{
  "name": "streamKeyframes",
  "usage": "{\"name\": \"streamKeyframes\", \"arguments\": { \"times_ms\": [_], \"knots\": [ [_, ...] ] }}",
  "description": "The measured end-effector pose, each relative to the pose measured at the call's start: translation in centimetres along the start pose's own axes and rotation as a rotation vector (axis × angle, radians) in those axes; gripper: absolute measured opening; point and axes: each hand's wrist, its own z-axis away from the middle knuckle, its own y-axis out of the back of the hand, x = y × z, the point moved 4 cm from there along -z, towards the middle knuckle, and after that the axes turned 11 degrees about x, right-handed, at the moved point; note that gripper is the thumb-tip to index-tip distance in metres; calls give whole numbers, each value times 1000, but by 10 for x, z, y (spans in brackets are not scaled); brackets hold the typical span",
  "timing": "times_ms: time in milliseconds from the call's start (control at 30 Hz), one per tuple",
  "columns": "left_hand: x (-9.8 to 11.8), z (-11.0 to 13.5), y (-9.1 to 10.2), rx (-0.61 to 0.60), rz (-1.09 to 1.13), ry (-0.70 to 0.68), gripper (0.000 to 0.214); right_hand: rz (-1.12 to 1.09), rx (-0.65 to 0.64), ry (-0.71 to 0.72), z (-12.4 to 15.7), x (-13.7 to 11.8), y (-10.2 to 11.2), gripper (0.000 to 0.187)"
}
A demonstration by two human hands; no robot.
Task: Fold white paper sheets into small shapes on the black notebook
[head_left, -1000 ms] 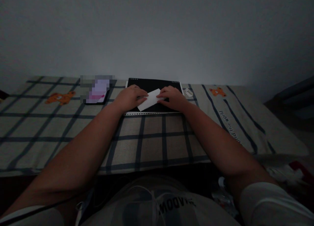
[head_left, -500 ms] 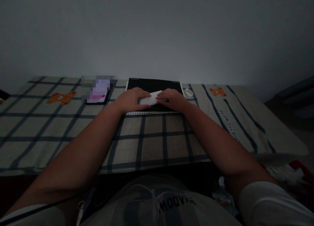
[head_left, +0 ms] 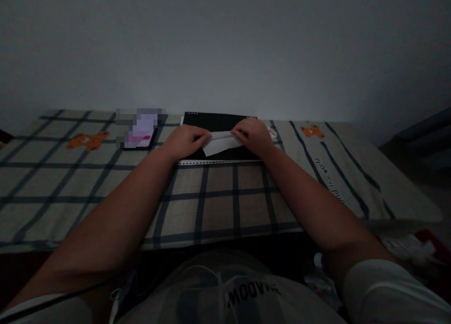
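Behind, dim grey wall (head_left: pixel 225 47); beneath, checked cloth (head_left: pixel 218 197); pinched narrowly at left end by left hand (head_left: pixel 186 141), at right end by right hand (head_left: pixel 254 135): white paper (head_left: pixel 219 144), held over black sheet (head_left: pixel 214 121) near the middle of the cloth's far edge; just beside right hand, partly hidden, small white item (head_left: pixel 273 133); left of black sheet, near the far edge, phone (head_left: pixel 143 129) with lit screen; toward far right corner, orange bear print (head_left: pixel 312 131).
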Motion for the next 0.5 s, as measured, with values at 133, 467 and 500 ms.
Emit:
{"name": "streamKeyframes", "arguments": {
  "times_ms": [133, 467, 500],
  "knots": [
    [-6, -2, -2, 67, 72, 70, 52, 60, 81, -10, -1, -7, 14, 38],
    [-14, -2, 1, 205, 108, 193, 54, -84, -210, 197, 11, -9, -13, 43],
    [-15, -2, 1, 217, 93, 212, 54, -98, -212, 195, 11, -9, -14, 44]
  ]
}}
